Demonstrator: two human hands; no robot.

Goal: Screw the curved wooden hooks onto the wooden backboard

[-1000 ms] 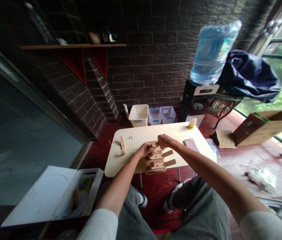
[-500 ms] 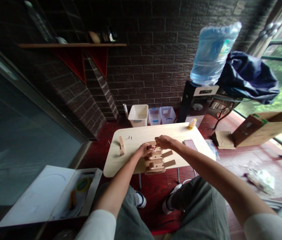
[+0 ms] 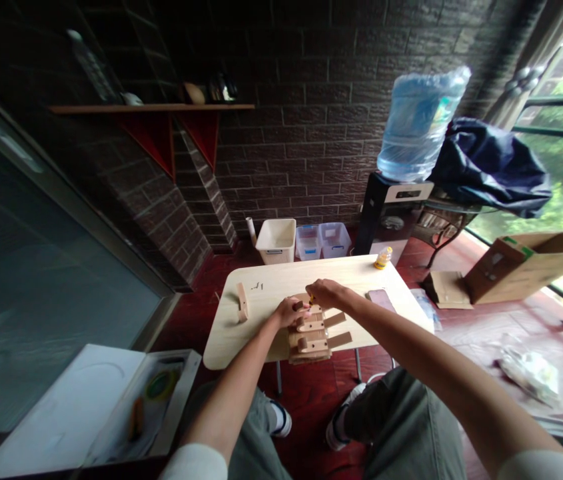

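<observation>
My left hand [image 3: 288,311] grips the wooden peg rack [image 3: 312,328] on the table [image 3: 241,337]; my right hand [image 3: 325,294] pinches a small tool at its top.

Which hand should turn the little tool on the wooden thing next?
Probably the right hand: it already pinches a small tool at the top of the wooden assembly. The left hand grips its side, steadying it.

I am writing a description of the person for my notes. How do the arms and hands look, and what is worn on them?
Both arms are bare from the upper arm down. Short white sleeves end above the elbows, one on the left arm and one on the right arm. The left hand and right hand are bare: no gloves. No watch, ring or bracelet can be seen, though the hands are small in the picture.
</observation>
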